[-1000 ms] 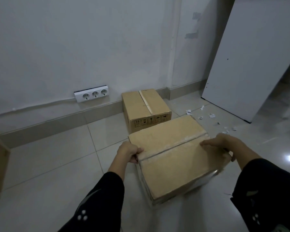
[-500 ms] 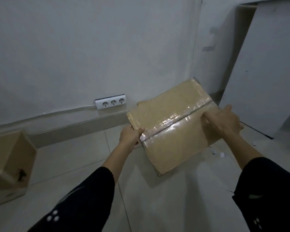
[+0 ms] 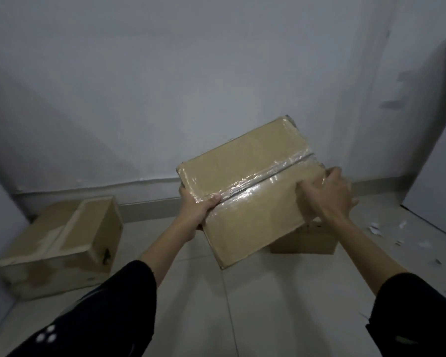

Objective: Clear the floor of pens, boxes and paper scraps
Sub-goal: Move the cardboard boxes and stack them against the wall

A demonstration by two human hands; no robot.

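A taped cardboard box point(image 3: 245, 191) is up in the air, tilted, its sealed top facing me. My left hand point(image 3: 197, 211) grips its left edge with the thumb on the tape seam. My right hand point(image 3: 327, 194) holds its right edge. Below it, a second cardboard box point(image 3: 309, 240) stands on the floor, mostly hidden. A third, larger cardboard box point(image 3: 62, 246) lies on the floor at the left by the wall. White paper scraps point(image 3: 376, 229) are scattered over the tiles at the right.
A white wall point(image 3: 191, 86) with a grey skirting board point(image 3: 144, 208) runs across the back. A white panel point(image 3: 443, 176) leans at the far right. Pale floor tiles point(image 3: 268, 305) stretch toward me.
The box went from resting on the floor to being lifted and carried leftward. The view swung left: the wall sockets left the frame and the left box came into fuller view.
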